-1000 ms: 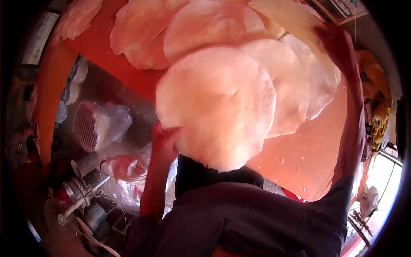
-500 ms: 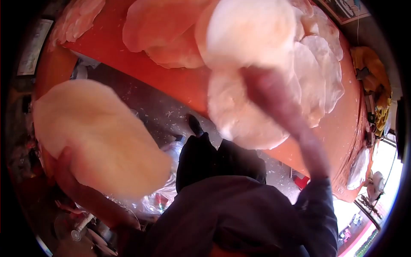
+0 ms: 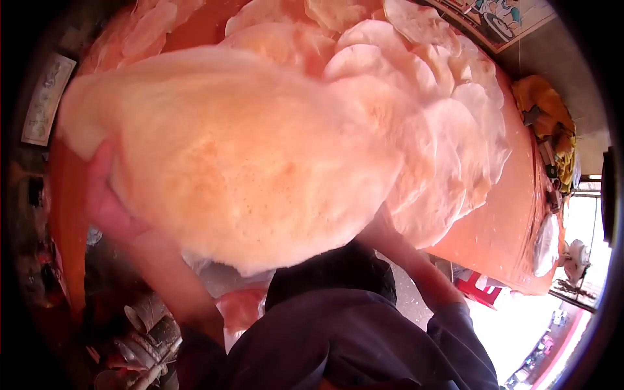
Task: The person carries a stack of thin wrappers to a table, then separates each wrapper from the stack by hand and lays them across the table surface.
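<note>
A large, round, pale flatbread (image 3: 260, 162) with browned patches fills the middle of the head view; whether it is one sheet or several stacked cannot be told. My left hand (image 3: 117, 195) grips its left edge, with the thumb on the near face. At its lower right, my right hand (image 3: 382, 224) reaches up behind or under the bread, so its fingers are hidden. Several thin flatbreads (image 3: 468, 130) lie overlapping on the orange table (image 3: 504, 224) beyond and to the right.
More flatbreads (image 3: 149, 29) lie at the table's far left. A yellow-brown cloth (image 3: 546, 107) hangs at the right, near a white bag (image 3: 546, 246). Below the table's right side is a red stool-like object (image 3: 480, 291). Metal clutter (image 3: 146, 338) stands at lower left.
The bread in my left hand has swung up and right, over the table's near edge. My right hand has drawn back from the flatbread on the pile to below the held one.
</note>
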Available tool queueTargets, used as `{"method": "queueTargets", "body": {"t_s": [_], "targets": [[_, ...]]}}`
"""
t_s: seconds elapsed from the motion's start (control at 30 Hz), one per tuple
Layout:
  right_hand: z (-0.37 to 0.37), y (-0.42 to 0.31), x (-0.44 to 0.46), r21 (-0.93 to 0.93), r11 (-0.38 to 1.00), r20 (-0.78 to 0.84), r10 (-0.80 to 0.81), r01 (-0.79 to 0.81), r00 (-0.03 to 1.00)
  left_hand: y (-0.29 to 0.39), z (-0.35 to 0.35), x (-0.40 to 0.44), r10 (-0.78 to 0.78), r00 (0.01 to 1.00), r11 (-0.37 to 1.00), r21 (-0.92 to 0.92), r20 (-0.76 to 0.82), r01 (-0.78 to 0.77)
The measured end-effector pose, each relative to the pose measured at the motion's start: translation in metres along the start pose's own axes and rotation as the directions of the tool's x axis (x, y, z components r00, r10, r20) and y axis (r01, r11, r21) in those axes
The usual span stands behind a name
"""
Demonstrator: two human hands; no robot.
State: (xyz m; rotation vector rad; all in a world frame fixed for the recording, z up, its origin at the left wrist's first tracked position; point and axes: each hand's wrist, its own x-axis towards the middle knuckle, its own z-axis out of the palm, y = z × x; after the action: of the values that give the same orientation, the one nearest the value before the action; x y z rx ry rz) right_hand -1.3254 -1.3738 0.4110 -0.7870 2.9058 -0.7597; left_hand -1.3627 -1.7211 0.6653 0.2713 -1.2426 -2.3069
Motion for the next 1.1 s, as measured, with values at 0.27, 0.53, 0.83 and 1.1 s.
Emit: {"method": "queueTargets", "body": {"t_s": [0.27,0.53,0.83,1.1], "targets": [[-0.041,-0.001,0.015,0.144,0.987,-0.081,0.083,-0.071,0.993,-0.19,-0.156,-0.001,-0.398,0.905,0.891,0.17,-0.152,0.421],[-0.035,-0.08,0.138,0.374,0.878,-0.175,-0.249,0.298,0.953,-0.187,-0.119,-0.029,-0.469,0.883,0.853,-0.253,0.012,0.456],[-0.022,-0.098,0.181,0.662,0.649,0.408,0.106,-0.374,0.907,-0.19,-0.125,0.008,-0.568,0.819,0.822,0.005,0.082,0.569],[0.021,-0.131,0.175,0.484,0.827,0.148,0.245,-0.287,0.958,-0.193,-0.144,0.01,-0.65,0.76,0.76,0.042,0.009,0.649]]}}
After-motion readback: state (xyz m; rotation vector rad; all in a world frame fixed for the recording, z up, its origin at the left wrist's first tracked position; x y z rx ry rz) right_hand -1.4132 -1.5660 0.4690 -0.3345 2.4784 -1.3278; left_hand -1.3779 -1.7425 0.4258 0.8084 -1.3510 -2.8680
